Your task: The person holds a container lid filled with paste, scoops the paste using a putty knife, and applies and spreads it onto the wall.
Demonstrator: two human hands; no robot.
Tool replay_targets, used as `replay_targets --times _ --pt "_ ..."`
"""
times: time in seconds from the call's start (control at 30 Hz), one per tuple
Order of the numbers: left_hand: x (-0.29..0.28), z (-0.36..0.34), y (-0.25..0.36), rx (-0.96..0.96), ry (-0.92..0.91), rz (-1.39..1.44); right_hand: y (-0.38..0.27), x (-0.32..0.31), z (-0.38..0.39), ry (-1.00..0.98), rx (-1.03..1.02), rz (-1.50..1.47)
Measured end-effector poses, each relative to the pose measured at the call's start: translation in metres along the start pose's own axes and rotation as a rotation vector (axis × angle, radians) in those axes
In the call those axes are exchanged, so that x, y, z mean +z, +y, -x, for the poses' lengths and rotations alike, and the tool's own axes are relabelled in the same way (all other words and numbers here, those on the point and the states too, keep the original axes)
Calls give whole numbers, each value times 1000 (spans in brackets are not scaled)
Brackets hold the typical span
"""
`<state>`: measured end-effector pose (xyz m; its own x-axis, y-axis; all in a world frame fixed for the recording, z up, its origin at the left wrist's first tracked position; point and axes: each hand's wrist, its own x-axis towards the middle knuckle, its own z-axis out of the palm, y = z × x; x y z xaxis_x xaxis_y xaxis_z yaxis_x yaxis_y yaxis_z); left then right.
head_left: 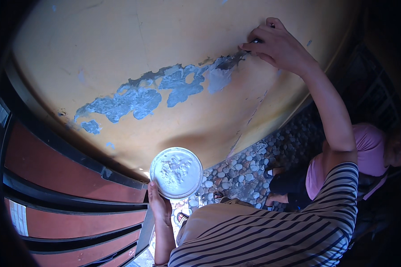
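Note:
My left hand (159, 204) grips the side of a round tub (200, 180), held below the wall's patched strip. White paste (176, 171) with a rough, stirred surface fills it. At the upper right, my right hand (284, 48) presses against the yellow wall (173, 26), fingers closed around a small dark tool (256, 41) that they mostly hide; its exact kind does not show. The hand is at the right end of a long damaged strip, where dark bare patches (229, 61) meet smeared grey-white filler (140, 101). More filler patches run down to the left.
A reddish-brown slatted piece with black edges (75, 182) stands at the lower left, close to the wall. Pebbled paving (236, 175) lies below. At the right, near my right arm, is another person in a pink shirt (370, 147). A crack (254, 113) runs down the wall.

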<state>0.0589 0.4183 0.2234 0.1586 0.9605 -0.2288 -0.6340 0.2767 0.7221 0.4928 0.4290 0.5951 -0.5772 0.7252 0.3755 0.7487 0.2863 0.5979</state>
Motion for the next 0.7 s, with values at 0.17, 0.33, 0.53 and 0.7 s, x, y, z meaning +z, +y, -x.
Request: replay_targets --times 0.17,0.33,0.53,0.7 --pt "8 5 7 -1 22 16 16 -30 -3 40 10 -14" --pt "15 6 12 -14 27 22 -4 -8 -1 -59 -44 -62" --pt "22 4 12 -1 3 33 29 -29 -12 41 10 -13" --pt "27 2 16 17 6 29 34 -41 -8 44 7 0"
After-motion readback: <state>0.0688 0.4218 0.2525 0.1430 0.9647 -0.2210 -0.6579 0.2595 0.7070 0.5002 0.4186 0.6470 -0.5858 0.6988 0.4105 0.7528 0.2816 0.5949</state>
